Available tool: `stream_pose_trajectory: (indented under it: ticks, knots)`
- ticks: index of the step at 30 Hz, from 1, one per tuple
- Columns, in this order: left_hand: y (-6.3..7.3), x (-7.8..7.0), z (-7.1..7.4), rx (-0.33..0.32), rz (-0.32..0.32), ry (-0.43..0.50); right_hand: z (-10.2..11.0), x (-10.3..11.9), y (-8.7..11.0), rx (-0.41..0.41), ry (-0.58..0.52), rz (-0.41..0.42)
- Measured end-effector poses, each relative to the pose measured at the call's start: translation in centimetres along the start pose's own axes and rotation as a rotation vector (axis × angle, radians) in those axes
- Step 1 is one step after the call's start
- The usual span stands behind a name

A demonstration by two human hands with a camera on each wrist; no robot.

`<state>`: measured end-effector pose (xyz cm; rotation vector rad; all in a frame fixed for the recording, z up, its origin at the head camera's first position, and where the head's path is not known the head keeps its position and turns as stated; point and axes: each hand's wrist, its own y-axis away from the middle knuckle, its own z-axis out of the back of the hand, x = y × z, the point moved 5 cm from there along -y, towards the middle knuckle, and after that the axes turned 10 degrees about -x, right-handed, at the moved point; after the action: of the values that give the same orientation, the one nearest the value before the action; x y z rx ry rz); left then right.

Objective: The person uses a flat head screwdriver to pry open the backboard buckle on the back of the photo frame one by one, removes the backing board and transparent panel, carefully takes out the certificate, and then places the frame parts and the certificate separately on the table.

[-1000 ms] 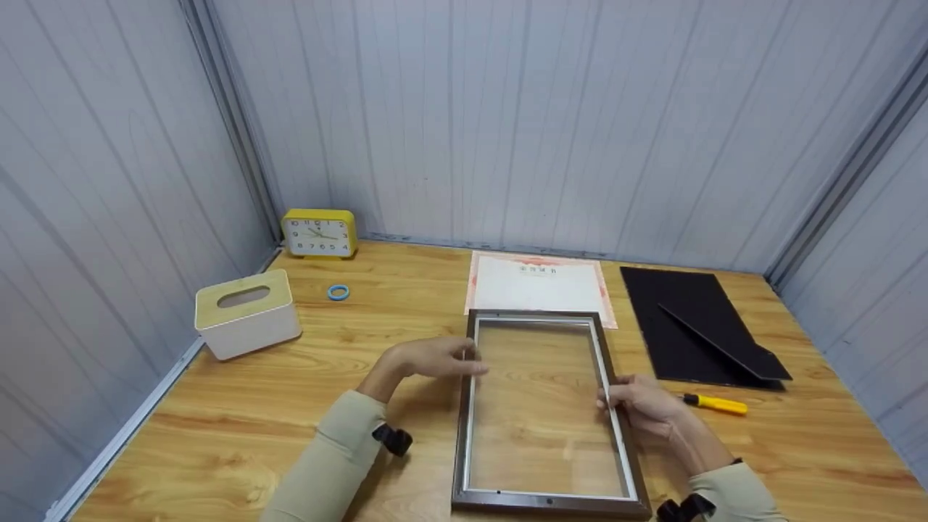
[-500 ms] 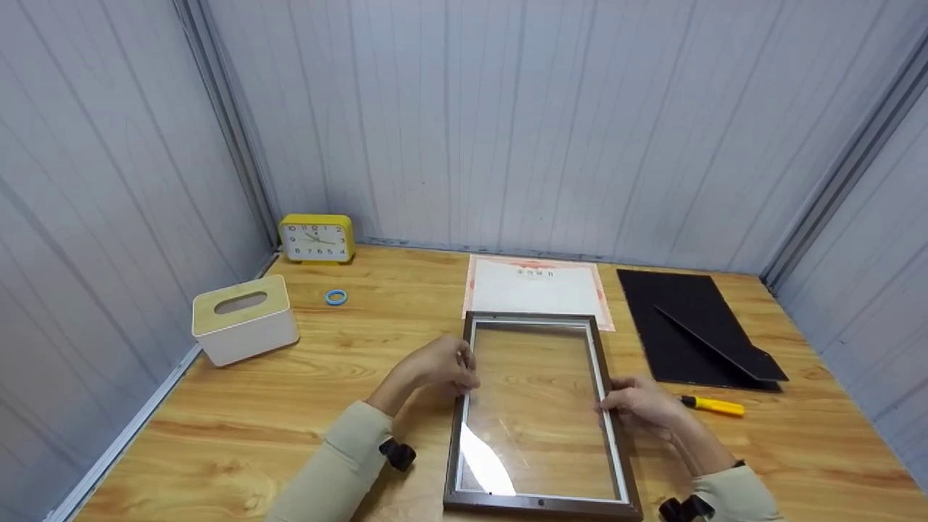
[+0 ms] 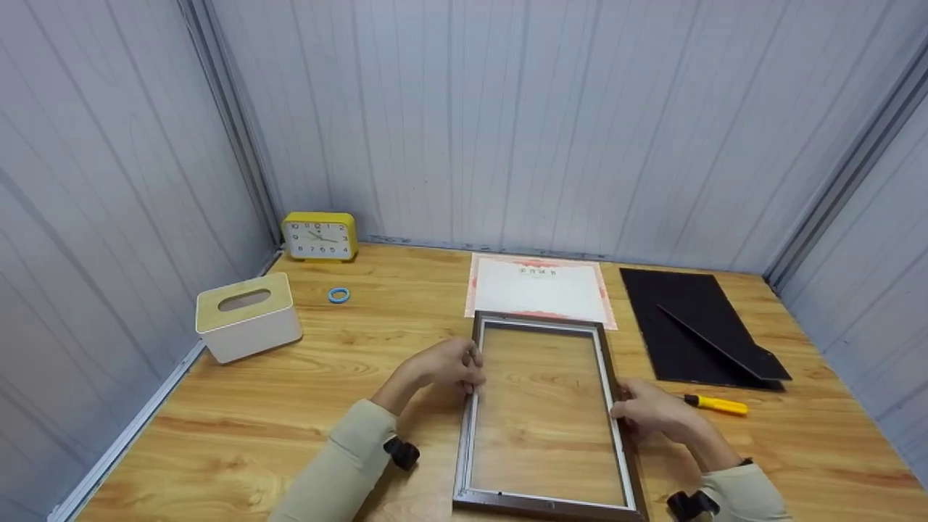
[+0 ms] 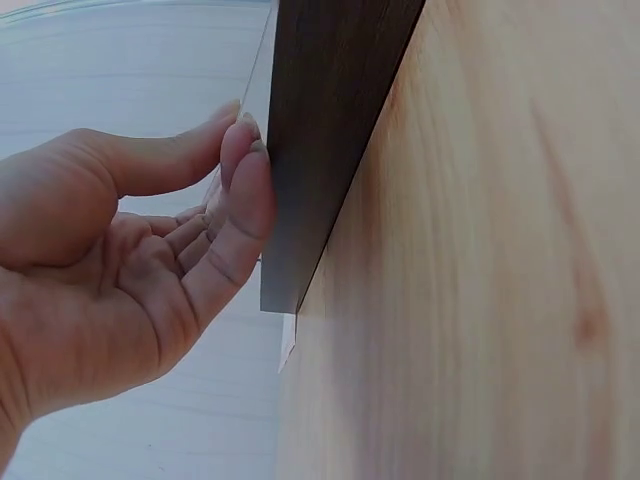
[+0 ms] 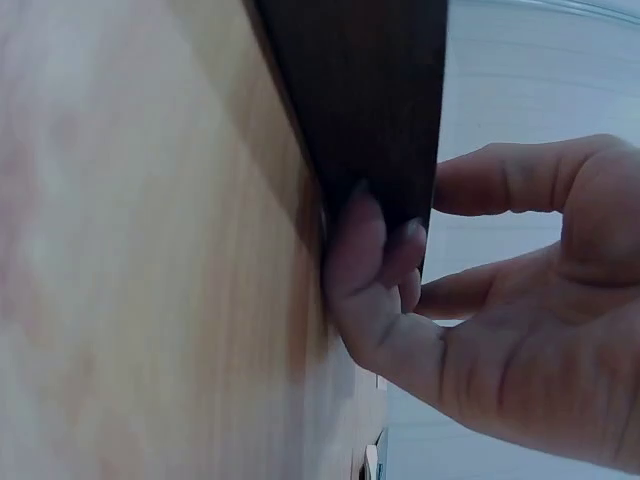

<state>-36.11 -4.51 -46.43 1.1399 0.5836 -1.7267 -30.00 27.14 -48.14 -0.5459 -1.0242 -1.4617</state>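
Observation:
A dark brown picture frame (image 3: 551,507) with a light inner rim lies on the wooden table, a clear pane (image 3: 544,413) inside it. My left hand (image 3: 449,364) is at the frame's left side. In the left wrist view its thumb and fingertips pinch the thin edge of the pane, which stands slightly proud of the frame (image 4: 335,120). On the opposite side, my right hand (image 3: 656,412) grips the frame's right rail. Its fingers lie against the outer face of the frame (image 5: 365,100) in the right wrist view, with the thumb over the top.
Behind the frame lies a red-bordered certificate (image 3: 540,293). To the right are a black backing board (image 3: 674,297) with a stand flap and a yellow-handled screwdriver (image 3: 721,405). At left stand a tissue box (image 3: 250,330), a blue ring (image 3: 338,295) and a yellow clock (image 3: 320,237).
My left hand has gone from loosely spread fingers over the left rail to pinching the pane's edge. The bright reflection on the pane has vanished. My right hand stays at the right rail.

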Motion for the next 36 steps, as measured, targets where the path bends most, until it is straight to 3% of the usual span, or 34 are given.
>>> stream_pose_trajectory:
  ticks: [3,6,10,13,19,31,36]
  knots:
    - [0.0,0.1,0.1,0.018,0.023,0.111,0.1,-0.1,0.0,0.014,0.000,-0.007]
    - [-0.3,0.2,0.3,0.027,0.047,0.293,0.1,-0.1,0.0,0.026,-0.003,-0.010]
    - [-0.7,-0.1,1.3,-0.039,0.001,0.450,0.2,-0.1,-0.1,0.031,-0.012,0.006]
    - [-0.7,-0.5,2.5,-0.140,-0.058,0.458,0.3,0.0,-0.1,0.047,-0.025,0.022]
    - [-0.8,-0.9,4.7,-0.350,-0.112,0.474,0.4,-0.1,-0.1,0.048,-0.024,0.027]
    - [0.6,-1.6,9.4,-0.520,-0.271,0.529,0.4,0.1,-0.1,0.024,0.018,0.045]
    - [1.3,-2.0,11.5,-0.572,-0.292,0.630,0.5,0.1,-0.2,0.028,0.008,0.045]
